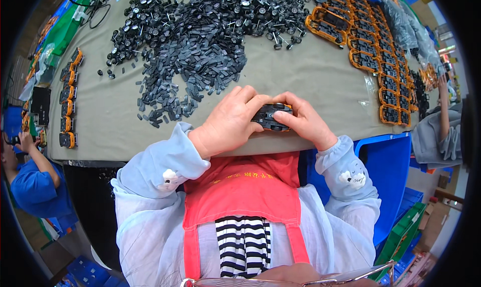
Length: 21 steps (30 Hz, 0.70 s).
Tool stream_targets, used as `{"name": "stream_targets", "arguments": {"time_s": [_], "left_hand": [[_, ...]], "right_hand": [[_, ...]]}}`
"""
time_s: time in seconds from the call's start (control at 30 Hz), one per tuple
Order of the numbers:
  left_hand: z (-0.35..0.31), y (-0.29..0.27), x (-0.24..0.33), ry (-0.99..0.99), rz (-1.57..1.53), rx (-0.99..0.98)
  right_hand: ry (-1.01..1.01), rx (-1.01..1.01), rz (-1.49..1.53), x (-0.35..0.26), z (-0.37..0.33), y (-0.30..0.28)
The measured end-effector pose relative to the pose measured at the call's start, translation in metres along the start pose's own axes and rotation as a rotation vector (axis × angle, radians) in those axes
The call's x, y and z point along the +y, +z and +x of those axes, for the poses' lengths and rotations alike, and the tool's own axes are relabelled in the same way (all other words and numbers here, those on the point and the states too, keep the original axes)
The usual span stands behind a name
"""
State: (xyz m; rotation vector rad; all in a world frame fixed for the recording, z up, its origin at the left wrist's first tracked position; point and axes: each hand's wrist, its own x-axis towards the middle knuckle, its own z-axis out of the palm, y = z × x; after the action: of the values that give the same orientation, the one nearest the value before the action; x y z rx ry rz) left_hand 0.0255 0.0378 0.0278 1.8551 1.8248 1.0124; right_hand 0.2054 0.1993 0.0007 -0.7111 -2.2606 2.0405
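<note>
Close to the table's front edge, a toy car [271, 117] lies bottom up between my hands, its black underside and wheels showing and a bit of orange body at the rim. My left hand [232, 117] is closed on its left end, thumb below and fingers above. From the other side my right hand [304, 117] grips it, the thumb pressed on the black base. The fingers partly hide the car. Ahead of my left hand lies a heap of small dark flat pieces [208, 56].
Black wheels on axles [240, 9] are piled at the back. Rows of orange car bodies [388, 79] stand at the right, and a line of orange cars [66, 108] at the left. A blue bin [386, 187] sits below the right edge. Other people work on both sides.
</note>
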Motion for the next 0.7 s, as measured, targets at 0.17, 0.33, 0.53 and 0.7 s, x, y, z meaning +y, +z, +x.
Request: {"name": "stream_targets", "arguments": {"time_s": [0.17,0.33,0.53,0.7], "left_hand": [[0.005,-0.002,-0.001,0.034,0.100,-0.073],[0.007,-0.003,-0.002,0.035,0.154,-0.141],[0.006,-0.003,-0.001,0.027,0.167,-0.138],[-0.004,0.000,-0.009,0.106,0.302,0.312]], "right_hand": [[-0.134,-0.075,0.094,-0.004,-0.015,0.002],[-0.109,-0.087,0.016,-0.004,-0.012,-0.004],[-0.073,0.132,0.006,-0.006,0.001,0.010],[-0.089,0.229,0.111,0.004,-0.004,0.016]]}}
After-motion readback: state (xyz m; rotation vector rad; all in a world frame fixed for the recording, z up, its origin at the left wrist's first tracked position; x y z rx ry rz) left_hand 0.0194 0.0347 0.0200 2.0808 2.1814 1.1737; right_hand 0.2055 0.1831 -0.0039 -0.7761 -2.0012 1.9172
